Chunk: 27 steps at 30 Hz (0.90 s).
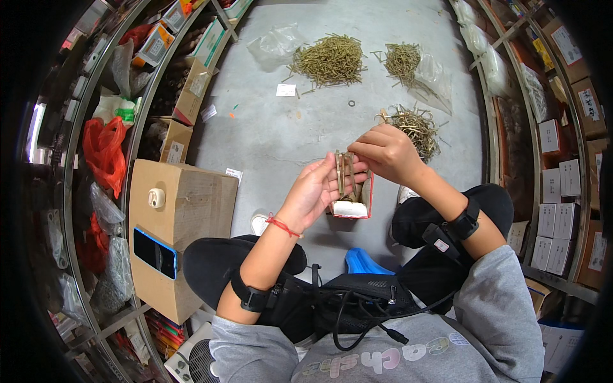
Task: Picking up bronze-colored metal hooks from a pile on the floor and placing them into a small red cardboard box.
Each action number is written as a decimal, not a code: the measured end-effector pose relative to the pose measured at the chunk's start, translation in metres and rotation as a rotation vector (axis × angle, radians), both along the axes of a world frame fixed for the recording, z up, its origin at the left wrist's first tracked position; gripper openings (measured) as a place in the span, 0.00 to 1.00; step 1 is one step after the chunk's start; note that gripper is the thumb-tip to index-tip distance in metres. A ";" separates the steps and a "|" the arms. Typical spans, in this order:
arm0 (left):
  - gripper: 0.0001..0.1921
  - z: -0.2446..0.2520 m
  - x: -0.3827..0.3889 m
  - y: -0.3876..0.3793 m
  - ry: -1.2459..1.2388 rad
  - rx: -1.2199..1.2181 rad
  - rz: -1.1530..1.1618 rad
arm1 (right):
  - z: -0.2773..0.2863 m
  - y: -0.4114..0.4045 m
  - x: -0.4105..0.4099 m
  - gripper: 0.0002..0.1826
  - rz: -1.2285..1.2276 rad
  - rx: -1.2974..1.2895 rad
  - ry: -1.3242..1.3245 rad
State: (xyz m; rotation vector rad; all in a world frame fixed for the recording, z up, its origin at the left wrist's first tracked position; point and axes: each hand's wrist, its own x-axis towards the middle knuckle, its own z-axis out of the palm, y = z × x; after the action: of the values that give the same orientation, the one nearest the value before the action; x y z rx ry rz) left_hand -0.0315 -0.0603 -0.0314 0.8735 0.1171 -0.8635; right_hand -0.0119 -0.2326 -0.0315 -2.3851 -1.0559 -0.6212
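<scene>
My left hand (311, 189) is palm up with several slim brass-coloured metal pieces (340, 174) lying across its fingers, the thumb against them. The fingertips of my right hand (390, 153) close at the upper end of one piece; its exact shape is too small to tell. Beneath both hands stands a small open cardboard box (352, 209) with red edges, partly hidden, with metal pieces inside. Just beyond my right hand a pile of curved metal strips (416, 127) lies on the floor.
Farther off lie a large pile of brass-coloured pins (330, 62), a smaller pile (401, 60) and plastic bags (275, 45). At left, a cardboard carton (201, 206) bears a phone (154, 253) and a small white case (156, 197). Loaded metal shelves (139, 119) line both sides.
</scene>
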 end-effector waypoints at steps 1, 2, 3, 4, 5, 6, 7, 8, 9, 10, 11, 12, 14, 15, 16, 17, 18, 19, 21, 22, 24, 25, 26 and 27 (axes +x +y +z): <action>0.20 -0.001 0.000 0.001 0.013 -0.023 0.001 | 0.000 0.000 0.000 0.10 0.000 -0.001 0.002; 0.20 -0.001 0.000 0.001 0.025 -0.046 0.003 | -0.001 0.000 0.000 0.10 -0.001 -0.001 0.002; 0.20 0.000 0.000 0.001 0.025 -0.046 0.002 | -0.001 0.000 0.001 0.10 -0.006 0.002 0.008; 0.19 0.001 0.000 0.000 -0.005 -0.007 -0.005 | -0.002 0.000 0.001 0.10 -0.010 0.005 0.015; 0.18 0.001 -0.001 -0.001 -0.036 0.033 -0.012 | -0.003 0.000 0.001 0.10 -0.010 0.006 0.015; 0.18 0.001 -0.001 -0.001 -0.036 0.033 -0.013 | -0.003 0.000 0.000 0.10 -0.019 0.017 0.033; 0.17 0.000 -0.001 -0.001 -0.055 0.029 -0.016 | -0.004 0.000 0.000 0.11 -0.028 0.028 0.051; 0.17 0.000 -0.001 -0.001 -0.073 0.026 -0.020 | -0.004 0.000 -0.001 0.11 -0.028 0.028 0.050; 0.17 -0.001 -0.002 -0.001 -0.073 0.027 -0.020 | -0.004 0.002 -0.002 0.11 -0.056 0.037 0.079; 0.16 -0.002 -0.002 -0.001 -0.055 0.014 -0.012 | -0.004 0.003 -0.002 0.11 -0.083 0.045 0.108; 0.16 -0.003 -0.002 -0.001 -0.037 0.001 -0.005 | -0.004 0.004 -0.003 0.11 -0.083 0.046 0.108; 0.16 -0.002 -0.002 -0.001 -0.038 0.002 -0.006 | -0.003 0.005 -0.003 0.11 -0.082 0.064 0.112; 0.16 -0.002 -0.002 -0.001 -0.033 0.000 -0.005 | -0.003 0.006 -0.003 0.11 -0.082 0.081 0.116; 0.16 -0.002 -0.002 -0.001 -0.033 0.000 -0.005 | -0.003 0.006 -0.004 0.11 -0.085 0.087 0.121; 0.16 -0.001 -0.002 -0.001 -0.026 -0.002 -0.003 | -0.003 0.006 -0.004 0.11 -0.088 0.092 0.125; 0.16 -0.001 -0.002 -0.001 -0.019 -0.005 -0.002 | -0.003 0.006 -0.004 0.11 -0.089 0.092 0.126; 0.16 -0.001 -0.002 -0.001 -0.019 -0.004 -0.002 | -0.004 0.006 -0.004 0.11 -0.091 0.092 0.132; 0.16 -0.001 -0.002 -0.001 -0.030 0.008 -0.008 | -0.004 0.005 -0.004 0.11 -0.093 0.092 0.138; 0.16 0.000 -0.002 -0.001 -0.040 0.020 -0.014 | -0.004 0.006 -0.003 0.12 -0.079 0.100 0.132; 0.16 0.000 -0.002 -0.001 -0.054 0.021 -0.026 | -0.004 0.006 -0.003 0.13 -0.066 0.109 0.125; 0.16 0.000 -0.003 0.000 -0.064 0.023 -0.035 | -0.004 0.006 -0.002 0.12 -0.055 0.121 0.126; 0.16 -0.001 -0.002 0.002 -0.063 0.017 -0.047 | -0.004 0.006 -0.002 0.11 -0.043 0.133 0.127; 0.16 -0.002 -0.002 0.003 -0.063 0.011 -0.059 | -0.004 0.007 -0.002 0.11 -0.040 0.133 0.130; 0.16 -0.001 -0.002 0.003 -0.059 0.010 -0.058 | -0.003 0.007 -0.002 0.11 -0.033 0.152 0.144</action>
State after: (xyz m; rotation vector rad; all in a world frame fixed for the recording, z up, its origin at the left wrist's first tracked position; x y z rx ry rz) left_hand -0.0330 -0.0569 -0.0329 0.9146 0.0449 -0.8906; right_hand -0.0139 -0.2259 -0.0346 -2.2820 -0.8780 -0.5134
